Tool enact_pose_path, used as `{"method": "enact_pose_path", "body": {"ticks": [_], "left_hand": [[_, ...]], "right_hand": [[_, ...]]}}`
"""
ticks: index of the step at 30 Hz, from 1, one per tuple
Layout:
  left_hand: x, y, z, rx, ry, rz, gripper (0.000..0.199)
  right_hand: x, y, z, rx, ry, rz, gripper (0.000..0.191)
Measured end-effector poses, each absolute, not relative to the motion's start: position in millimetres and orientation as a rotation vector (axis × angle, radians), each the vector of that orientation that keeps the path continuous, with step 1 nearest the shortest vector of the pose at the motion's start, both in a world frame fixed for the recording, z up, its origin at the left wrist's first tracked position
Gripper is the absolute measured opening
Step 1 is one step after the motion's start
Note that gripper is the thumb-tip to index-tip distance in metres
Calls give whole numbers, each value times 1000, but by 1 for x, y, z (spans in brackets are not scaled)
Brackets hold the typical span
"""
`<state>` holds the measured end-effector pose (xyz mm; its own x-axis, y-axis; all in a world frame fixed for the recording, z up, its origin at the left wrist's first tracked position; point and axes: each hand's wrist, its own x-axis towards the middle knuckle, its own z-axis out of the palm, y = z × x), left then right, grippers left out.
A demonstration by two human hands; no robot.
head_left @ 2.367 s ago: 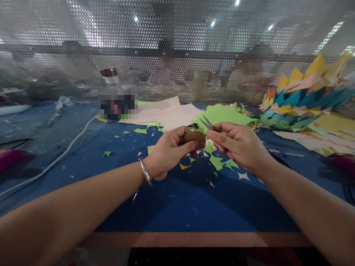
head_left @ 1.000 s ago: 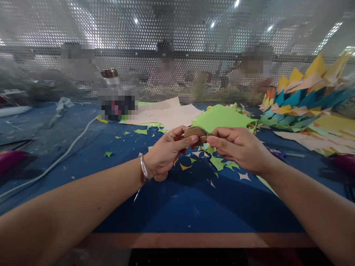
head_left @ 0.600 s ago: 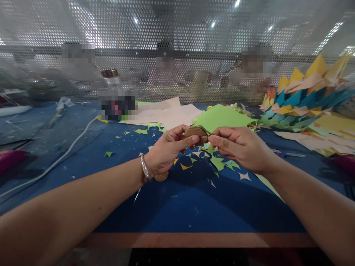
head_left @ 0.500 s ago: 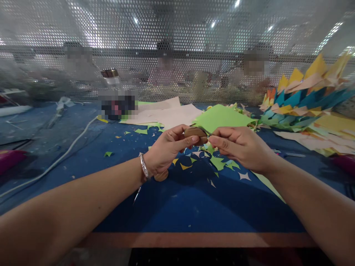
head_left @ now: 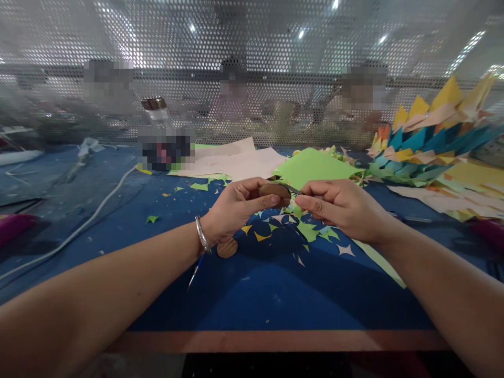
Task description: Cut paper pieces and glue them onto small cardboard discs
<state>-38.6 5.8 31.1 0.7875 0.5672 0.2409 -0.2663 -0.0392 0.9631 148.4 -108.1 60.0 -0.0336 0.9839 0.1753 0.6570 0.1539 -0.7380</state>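
My left hand [head_left: 240, 210], with a silver bangle at the wrist, pinches a brown disc [head_left: 274, 193] between thumb and fingers above the blue table. Close to its right edge is my right hand [head_left: 338, 207], thumb and fingers pressed together on a thin dark strip [head_left: 292, 189] that runs along the disc's upper edge. What the strip is cannot be made out. A second brown disc [head_left: 227, 248] lies on the table just below my left wrist, beside a thin pen-like tool [head_left: 193, 275].
Green and yellow paper scraps [head_left: 309, 230] lie below the hands. Behind them are pale sheets [head_left: 252, 161] and a green sheet [head_left: 315, 165]. Folded paper layers [head_left: 437, 131] rise at the right. A white cable [head_left: 92, 218] crosses the left side. People sit behind a perforated screen [head_left: 255, 31].
The held disc has tilted slightly, showing more of its flat face. Both hands have stayed almost where they were; the whole view has shifted a little.
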Motion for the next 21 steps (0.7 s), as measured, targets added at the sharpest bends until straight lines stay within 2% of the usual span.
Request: {"method": "enact_pose_path", "body": {"ticks": [21], "left_hand": [[-42,9,35,1622,196,657,4]], "right_hand": [[152,-108,61,-1621,-1800,575,43]]}}
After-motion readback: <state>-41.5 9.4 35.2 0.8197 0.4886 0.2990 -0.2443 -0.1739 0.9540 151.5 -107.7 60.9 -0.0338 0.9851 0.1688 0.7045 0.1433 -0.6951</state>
